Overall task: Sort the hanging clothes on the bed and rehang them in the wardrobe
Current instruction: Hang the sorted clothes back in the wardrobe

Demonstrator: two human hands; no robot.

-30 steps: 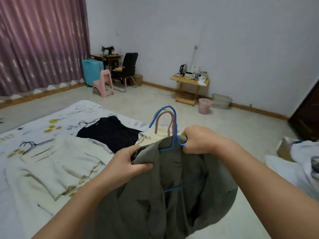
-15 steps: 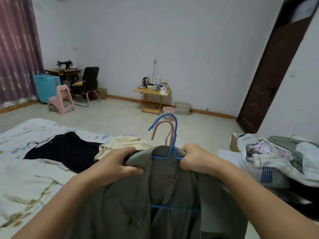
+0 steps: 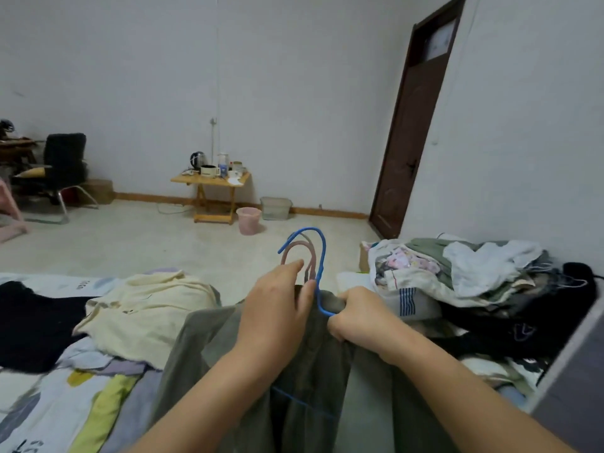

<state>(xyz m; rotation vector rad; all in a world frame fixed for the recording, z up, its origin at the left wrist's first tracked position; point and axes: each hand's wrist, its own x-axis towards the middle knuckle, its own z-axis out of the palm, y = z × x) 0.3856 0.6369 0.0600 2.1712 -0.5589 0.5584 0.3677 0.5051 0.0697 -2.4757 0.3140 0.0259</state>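
- The right hand is gripping the olive-grey garment at its collar; the fingers are curled tightly round the cloth and the shoulder of the blue hanger, just right of the hanger's neck.
- The left hand is lying over the left side of the collar, and its fingers are stretched out and kept loosely together, reaching up to the hooks. I cannot tell if they are touching the pink hanger or only standing in front of it.
- The two hooks are rising above the fingers of both hands, the blue one arching over the pink one.
- The garment is hanging down from the fingers, between the two forearms, in front of the bed; a blue bar of the hanger is showing inside it lower down.
- To the left of the left fingers, a cream garment is lying crumpled on the bed, and a black garment is lying beyond it, further left.
- To the right of the right fingers, a pile of clothes is resting, mixed white, green and dark pieces.
- Far behind the fingers, a small wooden counter with a kettle is standing by the wall.
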